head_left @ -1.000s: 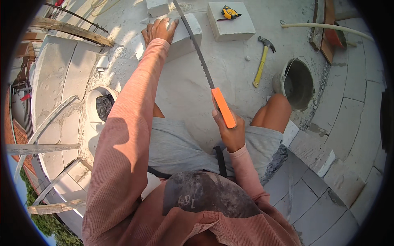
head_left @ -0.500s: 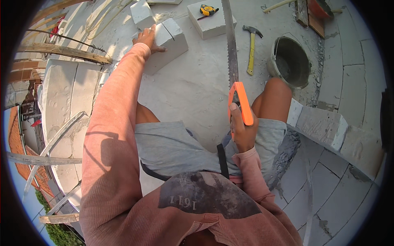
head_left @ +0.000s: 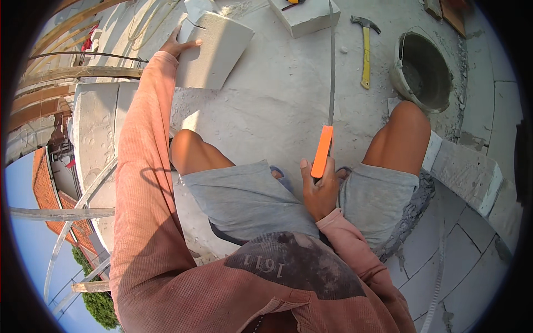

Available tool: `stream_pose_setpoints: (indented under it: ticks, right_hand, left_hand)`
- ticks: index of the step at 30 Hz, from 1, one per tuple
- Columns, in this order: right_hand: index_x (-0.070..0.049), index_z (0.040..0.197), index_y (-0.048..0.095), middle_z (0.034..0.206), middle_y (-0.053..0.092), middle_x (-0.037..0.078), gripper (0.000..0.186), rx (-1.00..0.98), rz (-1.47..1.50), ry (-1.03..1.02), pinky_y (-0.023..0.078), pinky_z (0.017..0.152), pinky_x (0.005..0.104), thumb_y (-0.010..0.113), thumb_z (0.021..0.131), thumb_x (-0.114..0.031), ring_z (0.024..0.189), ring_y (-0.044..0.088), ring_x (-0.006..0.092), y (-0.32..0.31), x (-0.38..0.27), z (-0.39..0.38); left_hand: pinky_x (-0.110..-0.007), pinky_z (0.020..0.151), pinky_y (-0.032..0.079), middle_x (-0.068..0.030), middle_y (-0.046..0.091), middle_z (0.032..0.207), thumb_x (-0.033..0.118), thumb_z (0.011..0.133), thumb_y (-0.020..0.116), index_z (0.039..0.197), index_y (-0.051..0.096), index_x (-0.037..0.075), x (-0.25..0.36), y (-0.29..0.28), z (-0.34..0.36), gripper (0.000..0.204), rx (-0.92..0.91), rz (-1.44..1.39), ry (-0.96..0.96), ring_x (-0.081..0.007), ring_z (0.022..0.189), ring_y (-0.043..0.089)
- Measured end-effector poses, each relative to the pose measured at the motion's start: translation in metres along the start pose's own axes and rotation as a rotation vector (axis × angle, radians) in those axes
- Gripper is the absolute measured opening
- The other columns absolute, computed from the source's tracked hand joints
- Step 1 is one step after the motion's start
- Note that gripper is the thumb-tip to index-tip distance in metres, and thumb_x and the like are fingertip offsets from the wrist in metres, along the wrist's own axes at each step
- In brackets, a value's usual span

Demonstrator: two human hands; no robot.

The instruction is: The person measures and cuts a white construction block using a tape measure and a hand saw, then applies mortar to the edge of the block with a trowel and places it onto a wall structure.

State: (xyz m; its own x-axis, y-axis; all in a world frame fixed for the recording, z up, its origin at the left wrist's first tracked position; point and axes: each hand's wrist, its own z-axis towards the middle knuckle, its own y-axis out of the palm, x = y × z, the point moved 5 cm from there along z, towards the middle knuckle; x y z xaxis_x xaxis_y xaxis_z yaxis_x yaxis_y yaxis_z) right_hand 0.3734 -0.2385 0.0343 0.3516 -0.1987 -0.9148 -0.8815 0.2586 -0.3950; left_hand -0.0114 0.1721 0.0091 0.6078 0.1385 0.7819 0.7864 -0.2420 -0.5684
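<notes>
White block (head_left: 215, 53) is gripped at its left edge by your left hand (head_left: 176, 45), your right hand (head_left: 322, 193) holding the saw (head_left: 323, 149) clear: likely positioning, next move calling for steadying.

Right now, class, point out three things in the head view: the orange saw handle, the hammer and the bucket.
Orange saw handle (head_left: 323, 150), head view: middle of its orange surface.
Hammer (head_left: 366, 58), head view: on its yellow shaft.
Bucket (head_left: 425, 71), head view: on its bare inside.
</notes>
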Motion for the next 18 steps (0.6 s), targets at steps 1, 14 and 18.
stream_pose_setpoints:
  ticks: [1, 14, 18]
  right_hand:
    - [-0.002, 0.096, 0.05, 0.07, 0.061, 0.012, 0.028, -0.008, 0.0, -0.001, 0.047, 0.06, 0.0392, 0.071, 0.096, -0.02, 0.061, 0.062, 0.0277, 0.001, -0.001, -0.001]
    - [-0.002, 0.081, 0.053, 0.061, 0.052, 0.008, 0.031, -0.033, 0.015, -0.11, 0.039, 0.051, 0.0321, 0.075, 0.095, -0.02, 0.051, 0.048, 0.0175, -0.008, -0.031, 0.03]
    - [-0.001, 0.076, 0.053, 0.057, 0.048, 0.005, 0.036, -0.142, 0.032, -0.119, 0.035, 0.047, 0.0292, 0.077, 0.094, -0.022, 0.048, 0.042, 0.0111, -0.007, -0.052, 0.055]
  left_hand:
    - [-0.042, 0.108, 0.043, -0.0173, 0.058, 0.137, 0.031, 0.062, 0.096, 0.155, 0.037, 0.007, -0.006, -0.004, 0.002, 0.113, 0.032, -0.035, -0.027, -0.0302, 0.127, 0.055]
    - [-0.042, 0.106, 0.046, -0.02, 0.057, 0.14, 0.043, 0.057, 0.095, 0.157, 0.035, 0.007, 0.005, 0.012, 0.034, 0.122, -0.013, 0.148, 0.004, -0.0323, 0.126, 0.058]
    - [-0.044, 0.114, 0.039, -0.0102, 0.054, 0.146, 0.064, 0.052, 0.089, 0.153, 0.042, 0.008, 0.052, 0.079, 0.008, 0.125, 0.047, 0.969, -0.038, -0.0298, 0.139, 0.048]
